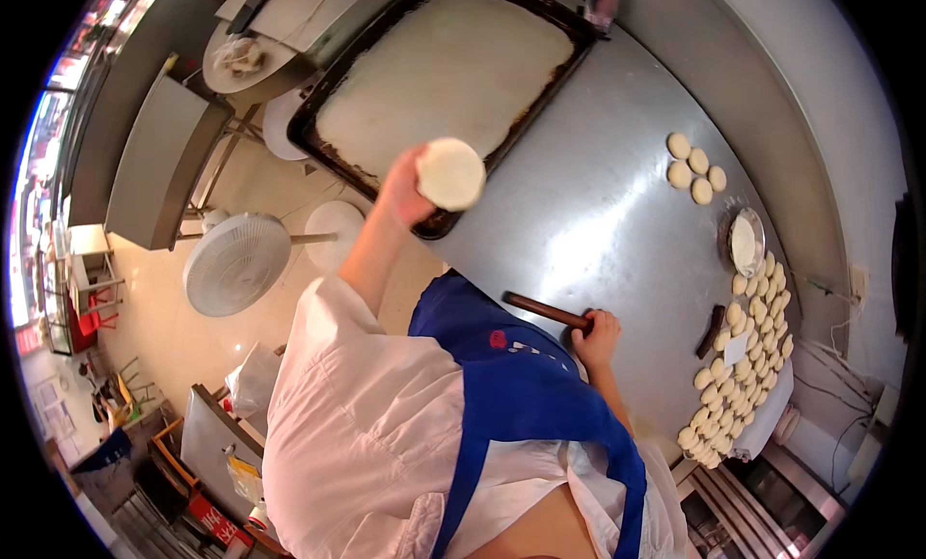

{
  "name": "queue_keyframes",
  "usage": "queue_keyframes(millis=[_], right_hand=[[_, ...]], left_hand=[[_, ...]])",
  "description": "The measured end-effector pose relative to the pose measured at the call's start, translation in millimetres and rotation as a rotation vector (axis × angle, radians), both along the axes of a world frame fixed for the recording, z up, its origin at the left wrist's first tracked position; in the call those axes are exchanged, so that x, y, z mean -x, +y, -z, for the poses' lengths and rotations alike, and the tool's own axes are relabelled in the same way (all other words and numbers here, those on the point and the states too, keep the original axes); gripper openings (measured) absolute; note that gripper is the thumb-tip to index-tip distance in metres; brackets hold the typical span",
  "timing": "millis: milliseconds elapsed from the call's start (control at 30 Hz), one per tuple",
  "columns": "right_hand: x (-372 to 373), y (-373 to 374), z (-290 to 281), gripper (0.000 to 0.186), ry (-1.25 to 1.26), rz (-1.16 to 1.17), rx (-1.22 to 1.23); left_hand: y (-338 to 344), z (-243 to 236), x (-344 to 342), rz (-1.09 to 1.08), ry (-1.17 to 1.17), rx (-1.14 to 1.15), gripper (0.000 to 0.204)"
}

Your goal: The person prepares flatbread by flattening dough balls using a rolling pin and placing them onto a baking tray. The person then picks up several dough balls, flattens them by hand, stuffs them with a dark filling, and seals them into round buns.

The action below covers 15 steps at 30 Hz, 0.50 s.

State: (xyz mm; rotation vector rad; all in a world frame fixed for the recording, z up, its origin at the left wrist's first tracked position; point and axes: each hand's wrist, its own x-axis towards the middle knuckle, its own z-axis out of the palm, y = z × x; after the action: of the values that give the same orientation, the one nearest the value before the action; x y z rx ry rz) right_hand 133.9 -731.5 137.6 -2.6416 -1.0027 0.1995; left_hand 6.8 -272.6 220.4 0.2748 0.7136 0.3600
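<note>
My left hand (403,190) pinches the edge of a flat round of pale dough (451,174), held up over the near corner of a large dark-rimmed baking tray (537,118). The tray's inside has a pale, whitish surface. Close to my apron at the front of the metal table (637,241), my right hand (598,337) is wrapped round one end of a brown wooden rolling pin (543,309). The pin's other end points left.
Several flattened dough rounds (679,176) lie at the far right of the table. Nearer stands a metal bowl of white flour (744,245), beside many dough balls (719,405) and a dark short stick (711,330). A white fan (236,265) stands on the left.
</note>
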Motion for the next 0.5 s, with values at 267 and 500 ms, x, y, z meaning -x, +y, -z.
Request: queue_keyframes(millis=[267,500], right_hand=[[4,7,0,0.029,-0.041,0.058,0.023],[9,7,4,0.030,-0.038,0.100,0.011]], left_hand=[[132,77,45,-0.115,0.270,-0.132,0.043],[118,87,42,-0.094,0.575,-0.546,0.051]])
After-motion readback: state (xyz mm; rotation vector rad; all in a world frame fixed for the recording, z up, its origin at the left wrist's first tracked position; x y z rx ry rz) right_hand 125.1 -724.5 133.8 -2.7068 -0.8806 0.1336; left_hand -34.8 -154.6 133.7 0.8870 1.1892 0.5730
